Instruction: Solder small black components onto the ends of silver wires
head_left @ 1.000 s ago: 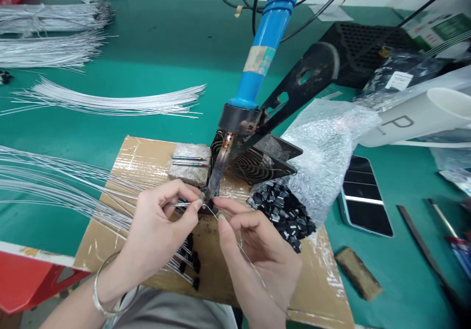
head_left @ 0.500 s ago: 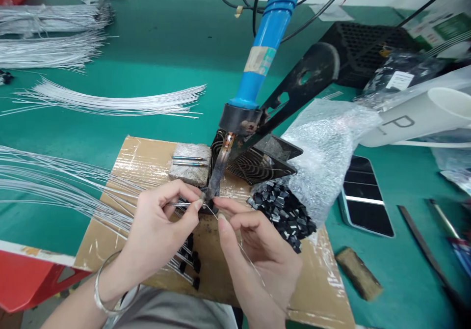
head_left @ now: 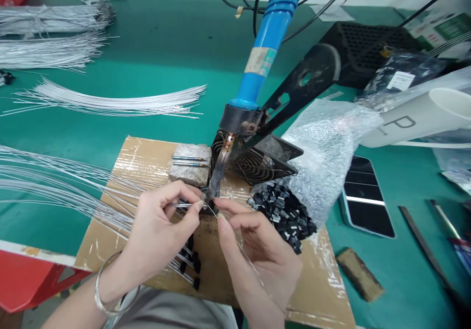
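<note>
My left hand is closed in a pinch on a thin grey wire, its end right at the soldering iron's tip. Opposite it, my right hand pinches a fine strand of solder wire that trails down across the palm. Between the two sets of fingertips comes the dark tip of a blue-handled soldering iron, held pointing down by a black metal bracket. The joint itself is too small and too covered by fingers to make out. Below my left hand lie several wires with black connectors.
A cardboard sheet lies under the work. On it are a grey block with two metal pins, a black fan grille and a heap of small black connectors by bubble wrap. A phone and wire bundles flank it.
Almost nothing differs. Both hands keep their pinch at the iron's tip, and the whole view has shifted only very slightly.
</note>
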